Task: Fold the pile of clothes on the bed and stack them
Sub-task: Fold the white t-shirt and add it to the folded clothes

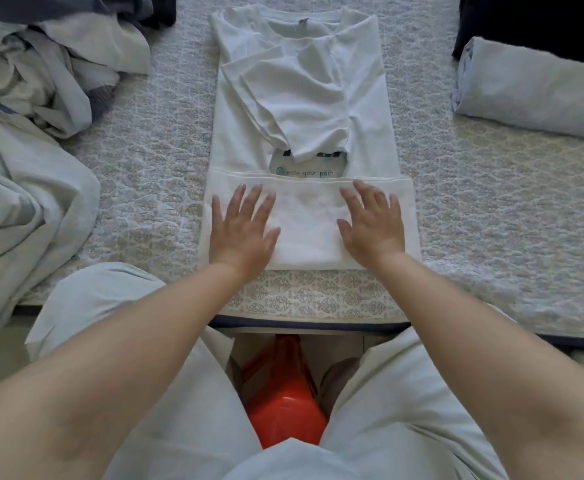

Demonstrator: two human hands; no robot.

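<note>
shirt: white t-shirt [301, 109] mid-bed, sleeves folded in, bottom hem turned up over itself
left hand: left hand [243, 232] flat on the folded hem, fingers spread, gripping nothing
right hand: right hand [370, 225] flat beside it, same
pile: unfolded clothes [37, 98] far left
stack: folded pale item [529, 90] far right
bed: patterned cover [491, 209]
under: red stool [285, 407] between knees

The T-shirt [304, 109] is white with teal lettering; the bedspread [491, 202] is grey-white with a lacy motif; the pile [34, 98] is pale grey-blue; the stool [285, 410], perhaps plastic, is orange-red.
</note>
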